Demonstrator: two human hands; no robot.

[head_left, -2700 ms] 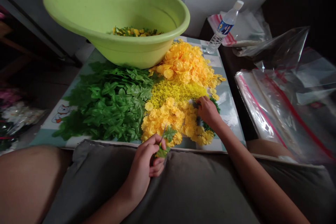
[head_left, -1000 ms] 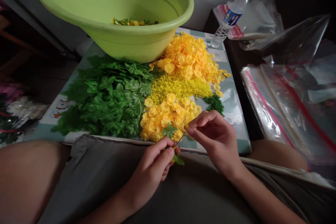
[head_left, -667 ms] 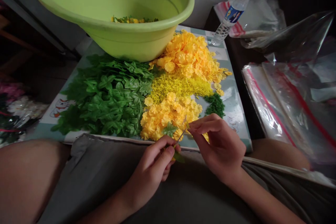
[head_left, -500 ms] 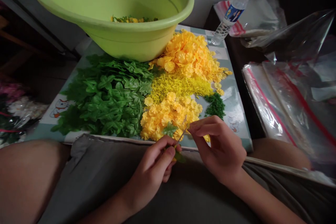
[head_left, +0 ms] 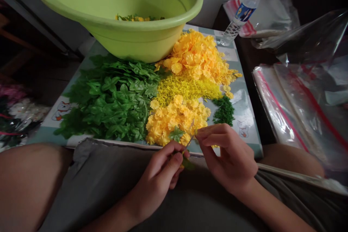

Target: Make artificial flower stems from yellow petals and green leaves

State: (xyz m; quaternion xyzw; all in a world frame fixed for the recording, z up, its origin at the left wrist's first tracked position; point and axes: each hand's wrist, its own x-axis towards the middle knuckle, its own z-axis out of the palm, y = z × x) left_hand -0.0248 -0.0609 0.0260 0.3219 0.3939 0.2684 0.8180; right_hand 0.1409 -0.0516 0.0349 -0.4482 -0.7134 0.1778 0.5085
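My left hand (head_left: pixel 160 174) is closed around a thin green stem with leaves (head_left: pixel 177 135), held over my lap at the table's near edge. My right hand (head_left: pixel 227 156) pinches something tiny at the stem's upper tip; I cannot make out what it is. Just beyond the hands lies a heap of yellow fabric petals (head_left: pixel 175 117). Behind it are a patch of fine yellow stamens (head_left: pixel 185 88), a larger orange-yellow petal pile (head_left: pixel 198 56) and a small clump of dark green bits (head_left: pixel 223 110).
A mound of green plastic leaves (head_left: pixel 111 98) fills the table's left half. A big lime-green basin (head_left: pixel 116 7) holding finished flowers stands at the back. A water bottle (head_left: pixel 243 9) and clear plastic bags (head_left: pixel 296 105) lie to the right. A grey cloth (head_left: pixel 108 188) covers my lap.
My right hand left the petal heap and came to the stem's tip, where it now pinches. My left hand has kept hold of the stem. The view shifted slightly downward.
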